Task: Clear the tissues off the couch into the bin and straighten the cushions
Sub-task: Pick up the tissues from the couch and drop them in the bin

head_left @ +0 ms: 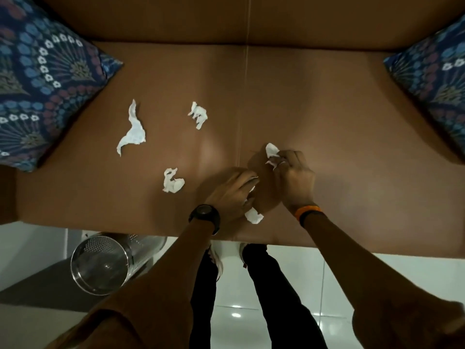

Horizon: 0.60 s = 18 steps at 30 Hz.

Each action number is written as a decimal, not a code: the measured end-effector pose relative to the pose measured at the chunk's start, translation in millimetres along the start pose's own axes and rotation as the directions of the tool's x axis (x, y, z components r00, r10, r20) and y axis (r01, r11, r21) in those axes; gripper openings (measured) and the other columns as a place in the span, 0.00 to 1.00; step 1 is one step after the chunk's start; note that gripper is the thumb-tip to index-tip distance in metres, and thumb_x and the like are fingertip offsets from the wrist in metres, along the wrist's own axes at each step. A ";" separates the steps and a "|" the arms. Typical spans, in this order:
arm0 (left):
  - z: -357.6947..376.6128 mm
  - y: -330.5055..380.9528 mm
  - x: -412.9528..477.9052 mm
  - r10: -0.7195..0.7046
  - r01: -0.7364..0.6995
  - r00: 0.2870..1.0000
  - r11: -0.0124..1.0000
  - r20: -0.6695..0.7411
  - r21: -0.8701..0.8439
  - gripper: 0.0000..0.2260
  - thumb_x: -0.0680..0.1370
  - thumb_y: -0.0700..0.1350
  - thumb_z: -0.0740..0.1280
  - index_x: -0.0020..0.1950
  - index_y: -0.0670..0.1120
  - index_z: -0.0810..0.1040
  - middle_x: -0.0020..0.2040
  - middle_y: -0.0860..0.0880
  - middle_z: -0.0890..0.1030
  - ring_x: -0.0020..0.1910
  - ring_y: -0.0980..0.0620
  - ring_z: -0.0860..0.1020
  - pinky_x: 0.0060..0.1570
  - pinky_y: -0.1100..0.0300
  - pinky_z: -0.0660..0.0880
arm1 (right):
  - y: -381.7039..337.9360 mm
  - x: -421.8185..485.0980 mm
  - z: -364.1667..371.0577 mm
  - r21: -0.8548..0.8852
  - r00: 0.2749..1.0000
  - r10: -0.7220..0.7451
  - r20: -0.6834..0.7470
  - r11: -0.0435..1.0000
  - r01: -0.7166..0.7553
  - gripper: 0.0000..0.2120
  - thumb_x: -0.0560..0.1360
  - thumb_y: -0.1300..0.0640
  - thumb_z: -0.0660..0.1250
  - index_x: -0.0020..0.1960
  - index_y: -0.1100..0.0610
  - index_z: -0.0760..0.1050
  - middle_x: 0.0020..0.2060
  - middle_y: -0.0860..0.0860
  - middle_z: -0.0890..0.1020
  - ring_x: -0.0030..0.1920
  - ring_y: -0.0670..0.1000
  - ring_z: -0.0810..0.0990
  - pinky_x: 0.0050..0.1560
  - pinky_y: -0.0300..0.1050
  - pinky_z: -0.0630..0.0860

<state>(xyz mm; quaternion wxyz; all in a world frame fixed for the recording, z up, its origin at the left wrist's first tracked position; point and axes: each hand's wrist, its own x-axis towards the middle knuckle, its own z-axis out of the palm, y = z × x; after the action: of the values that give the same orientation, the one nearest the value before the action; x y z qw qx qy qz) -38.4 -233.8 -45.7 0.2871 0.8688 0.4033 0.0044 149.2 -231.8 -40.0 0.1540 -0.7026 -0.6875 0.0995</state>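
Three crumpled white tissues lie loose on the brown couch seat: a long one, a small one and one nearer the front. My left hand, with a black watch on the wrist, is closed on a tissue that sticks out below the fingers. My right hand, with an orange band on the wrist, grips another tissue that pokes out past the fingertips. A shiny metal bin stands on the floor at the lower left, open and with nothing visible inside.
A blue patterned cushion leans at the couch's left end and another at the right end. The couch back runs along the top. White floor tiles and my dark-trousered legs are below the seat's front edge.
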 end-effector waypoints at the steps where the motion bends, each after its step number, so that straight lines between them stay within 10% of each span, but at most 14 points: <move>1: 2.7 0.6 -3.4 0.023 -0.023 1.000 1.000 -0.012 0.008 0.17 0.73 0.38 0.76 0.61 0.37 0.81 0.61 0.41 0.81 0.57 0.41 0.81 0.51 0.48 0.83 | -7.8 -7.0 1.6 0.010 1.000 0.007 0.006 1.000 -0.007 0.16 0.77 0.59 0.60 0.39 0.63 0.84 0.43 0.58 0.86 0.44 0.61 0.85 0.28 0.45 0.77; 7: 19.2 -3.0 -24.2 0.076 -0.075 0.995 0.997 -0.068 0.023 0.09 0.72 0.33 0.73 0.51 0.38 0.83 0.53 0.41 0.83 0.51 0.40 0.82 0.46 0.51 0.83 | -44.3 -36.5 17.3 0.004 0.997 0.051 -0.052 0.999 -0.051 0.16 0.76 0.58 0.60 0.40 0.64 0.83 0.45 0.59 0.86 0.44 0.62 0.85 0.29 0.47 0.80; 18: -22.1 -96.0 -214.8 -0.459 0.397 0.803 0.888 -0.381 -0.233 0.07 0.70 0.29 0.72 0.46 0.36 0.85 0.48 0.39 0.86 0.46 0.39 0.84 0.46 0.53 0.82 | -227.5 -92.5 54.5 0.098 0.996 -0.076 0.051 0.993 0.071 0.03 0.72 0.66 0.75 0.46 0.63 0.84 0.53 0.56 0.85 0.52 0.59 0.83 0.41 0.48 0.78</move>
<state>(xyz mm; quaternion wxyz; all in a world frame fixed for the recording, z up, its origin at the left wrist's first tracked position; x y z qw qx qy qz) -255.6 -325.0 -27.4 0.2464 0.7101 0.6405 0.1573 -86.0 -318.1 -17.2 0.1723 -0.6656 -0.7113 0.1459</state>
